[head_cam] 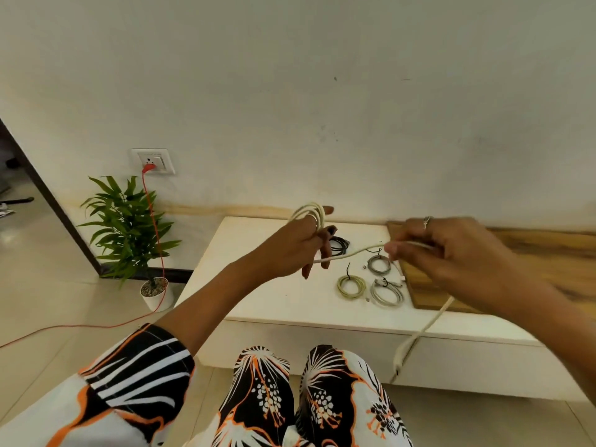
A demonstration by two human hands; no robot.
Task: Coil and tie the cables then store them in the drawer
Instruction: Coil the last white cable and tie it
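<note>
My left hand (298, 245) is raised over the low white cabinet (258, 304) and holds several loops of a cream cable (351, 253) between thumb and fingers. The cable runs right to my right hand (451, 256), which pinches the strand; its loose end hangs down past the cabinet's front edge. On the cabinet top lie tied coils: a black one (340, 245), a grey one (380, 264), a yellow-green one (351, 286) and a pale grey one (387, 293). No drawer front shows clearly.
A wooden panel (516, 253) adjoins the white top on the right. A potted plant (129, 230) stands on the floor at left, beside a red cord (156, 227) plugged into a wall socket (154, 161). My patterned knees are below.
</note>
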